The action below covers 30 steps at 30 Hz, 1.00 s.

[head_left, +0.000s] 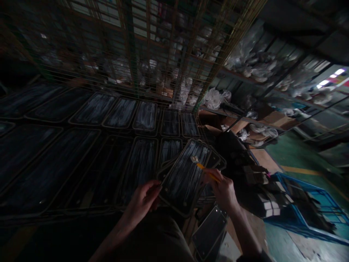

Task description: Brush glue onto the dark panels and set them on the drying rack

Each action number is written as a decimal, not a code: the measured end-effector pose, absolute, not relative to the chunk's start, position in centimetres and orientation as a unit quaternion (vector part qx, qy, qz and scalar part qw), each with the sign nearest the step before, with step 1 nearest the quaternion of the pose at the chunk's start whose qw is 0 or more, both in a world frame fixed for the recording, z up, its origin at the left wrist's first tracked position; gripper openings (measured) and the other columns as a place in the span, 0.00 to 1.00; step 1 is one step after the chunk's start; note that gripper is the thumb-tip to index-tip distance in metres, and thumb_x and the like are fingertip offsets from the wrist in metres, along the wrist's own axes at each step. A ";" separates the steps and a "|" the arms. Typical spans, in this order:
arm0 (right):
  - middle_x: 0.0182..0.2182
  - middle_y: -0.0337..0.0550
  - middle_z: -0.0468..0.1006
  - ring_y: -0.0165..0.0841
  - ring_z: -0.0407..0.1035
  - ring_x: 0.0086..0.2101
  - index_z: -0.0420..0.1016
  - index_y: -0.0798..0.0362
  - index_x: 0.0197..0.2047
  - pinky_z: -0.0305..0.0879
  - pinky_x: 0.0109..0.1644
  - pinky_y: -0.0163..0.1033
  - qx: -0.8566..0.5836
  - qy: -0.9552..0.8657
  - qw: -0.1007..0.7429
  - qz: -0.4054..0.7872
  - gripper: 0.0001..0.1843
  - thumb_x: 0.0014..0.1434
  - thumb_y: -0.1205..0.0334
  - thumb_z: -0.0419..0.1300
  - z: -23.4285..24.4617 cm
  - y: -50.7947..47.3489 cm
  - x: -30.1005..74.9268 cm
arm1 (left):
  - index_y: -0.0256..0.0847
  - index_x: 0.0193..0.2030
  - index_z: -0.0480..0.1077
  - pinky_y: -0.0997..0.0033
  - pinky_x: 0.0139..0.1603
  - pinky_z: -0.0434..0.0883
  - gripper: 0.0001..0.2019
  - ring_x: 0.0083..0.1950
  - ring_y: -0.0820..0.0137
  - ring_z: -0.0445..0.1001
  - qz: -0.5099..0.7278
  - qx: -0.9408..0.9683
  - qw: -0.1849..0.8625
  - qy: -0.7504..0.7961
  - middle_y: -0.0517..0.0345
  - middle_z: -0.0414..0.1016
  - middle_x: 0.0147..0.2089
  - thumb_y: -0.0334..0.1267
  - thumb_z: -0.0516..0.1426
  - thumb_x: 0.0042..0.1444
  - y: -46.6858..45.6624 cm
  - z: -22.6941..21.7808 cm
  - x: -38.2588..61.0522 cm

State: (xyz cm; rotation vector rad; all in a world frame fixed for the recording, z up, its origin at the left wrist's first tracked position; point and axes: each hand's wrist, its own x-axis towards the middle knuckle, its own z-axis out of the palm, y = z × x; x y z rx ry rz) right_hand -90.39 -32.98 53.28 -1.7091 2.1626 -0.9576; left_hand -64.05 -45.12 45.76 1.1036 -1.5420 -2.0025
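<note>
My right hand [220,187] grips a paintbrush [201,166] by its yellow handle. The pale bristles are over a dark rectangular panel [183,174] with rounded corners and whitish streaks across its face. My left hand [147,196] pinches that panel at its left edge, so it sits tilted above other panels. Rows of similar streaked panels lie to the left, among them a panel [145,115] at the back and a panel [140,169] nearer to me. Below my right wrist lies another dark panel [209,232], its face without clear streaks.
Behind the panels rises a wire mesh rack [131,47]. Shelves with plastic-wrapped goods [214,98] and cardboard boxes [276,118] stand at the right. On the green floor, a blue crate [297,218] holds dark pieces, with stacked dark blocks [265,203] beside it.
</note>
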 end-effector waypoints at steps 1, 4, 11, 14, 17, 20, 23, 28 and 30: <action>0.30 0.39 0.77 0.31 0.74 0.30 0.70 0.51 0.50 0.68 0.36 0.33 -0.575 0.728 0.159 -0.337 0.12 0.69 0.58 0.50 54.0 -32.1 -89.8 | 0.37 0.46 0.69 0.79 0.19 0.61 0.22 0.19 0.74 0.67 -0.713 0.397 0.191 -0.545 0.65 0.67 0.20 0.54 0.57 0.56 -45.0 45.8 -64.0; 0.28 0.39 0.75 0.31 0.73 0.28 0.70 0.52 0.48 0.70 0.35 0.33 -0.530 0.709 0.249 -0.393 0.12 0.68 0.56 0.52 55.6 -30.9 -89.4 | 0.38 0.46 0.68 0.79 0.18 0.61 0.21 0.19 0.74 0.68 -0.713 0.407 0.187 -0.539 0.66 0.67 0.20 0.54 0.57 0.56 -44.8 46.1 -64.0; 0.29 0.40 0.76 0.34 0.74 0.31 0.72 0.51 0.49 0.72 0.38 0.37 -0.465 0.747 0.064 -0.471 0.13 0.67 0.54 0.54 53.2 -33.1 -92.8 | 0.36 0.48 0.68 0.78 0.20 0.65 0.22 0.21 0.74 0.69 -0.720 0.385 0.178 -0.549 0.64 0.70 0.22 0.52 0.59 0.54 -44.7 47.5 -63.9; 0.30 0.40 0.77 0.33 0.75 0.31 0.71 0.50 0.50 0.71 0.38 0.35 -0.490 0.755 0.071 -0.430 0.12 0.68 0.56 0.52 51.6 -32.0 -91.5 | 0.35 0.48 0.68 0.77 0.21 0.66 0.22 0.21 0.73 0.69 -0.729 0.388 0.187 -0.532 0.63 0.70 0.22 0.51 0.60 0.54 -44.3 47.8 -64.0; 0.31 0.39 0.78 0.32 0.75 0.31 0.69 0.48 0.53 0.69 0.35 0.32 -0.532 0.738 0.111 -0.400 0.12 0.67 0.61 0.53 51.5 -29.3 -88.2 | 0.34 0.47 0.68 0.76 0.21 0.65 0.22 0.21 0.73 0.69 -0.738 0.395 0.213 -0.504 0.63 0.70 0.21 0.50 0.60 0.53 -43.8 47.7 -64.3; 0.33 0.40 0.79 0.31 0.75 0.31 0.70 0.46 0.52 0.69 0.33 0.31 -0.560 0.710 0.165 -0.393 0.12 0.66 0.64 0.53 52.5 -26.7 -84.6 | 0.35 0.47 0.68 0.76 0.20 0.64 0.21 0.20 0.73 0.69 -0.737 0.408 0.219 -0.492 0.63 0.71 0.20 0.50 0.60 0.53 -43.5 47.1 -64.6; 0.30 0.39 0.79 0.31 0.74 0.28 0.72 0.44 0.49 0.70 0.31 0.31 -0.551 0.695 0.201 -0.416 0.10 0.66 0.64 0.54 53.5 -24.9 -82.2 | 0.35 0.46 0.67 0.77 0.17 0.62 0.20 0.17 0.73 0.67 -0.722 0.429 0.215 -0.499 0.65 0.69 0.18 0.49 0.60 0.53 -43.5 46.4 -64.9; 0.24 0.41 0.77 0.37 0.74 0.25 0.74 0.43 0.46 0.73 0.27 0.38 -0.454 0.744 0.182 -0.456 0.10 0.66 0.56 0.52 53.7 -22.3 -82.9 | 0.36 0.44 0.68 0.78 0.17 0.62 0.19 0.17 0.74 0.67 -0.764 0.399 0.187 -0.471 0.64 0.70 0.18 0.48 0.61 0.52 -43.5 47.0 -64.6; 0.25 0.44 0.77 0.43 0.75 0.27 0.74 0.41 0.47 0.75 0.26 0.44 -0.423 0.778 0.114 -0.451 0.13 0.65 0.51 0.52 53.4 -21.2 -84.3 | 0.36 0.44 0.69 0.80 0.17 0.59 0.19 0.17 0.76 0.67 -0.806 0.374 0.163 -0.429 0.63 0.70 0.19 0.47 0.62 0.51 -43.7 47.9 -64.5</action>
